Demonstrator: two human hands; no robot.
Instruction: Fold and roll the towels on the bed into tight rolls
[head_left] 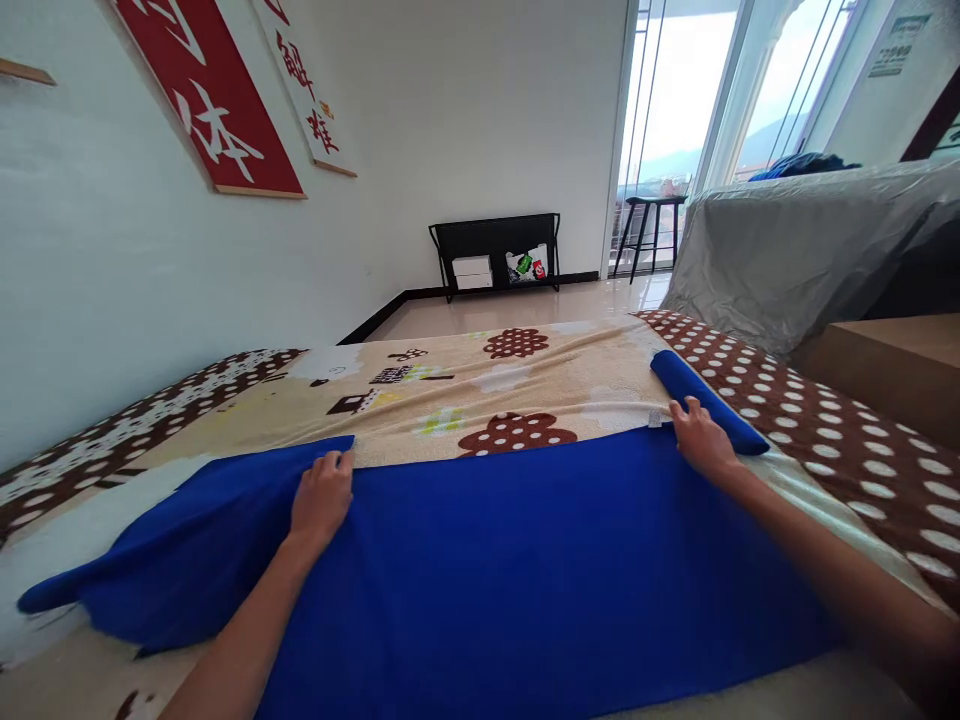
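Observation:
A plain blue cloth (525,570), which looks like a garment, lies spread over a patterned blanket (420,400). Its left part (195,540) fans out sideways like a sleeve, while a narrow folded strip (697,395) of the same blue sticks out at the upper right. My left hand (324,495) is closed at the cloth's far edge, its fingertips curled on the fabric. At the far right corner, beside a small white label (655,419), my right hand (701,435) pinches the cloth's edge next to the strip.
Beyond the blanket a black rack (495,240) holds white boxes and a printed bag. A cardboard box (892,370) and plastic-covered furniture (810,250) stand on the right. A black stool (652,225) is by the window; scrolls (217,110) hang on the left wall.

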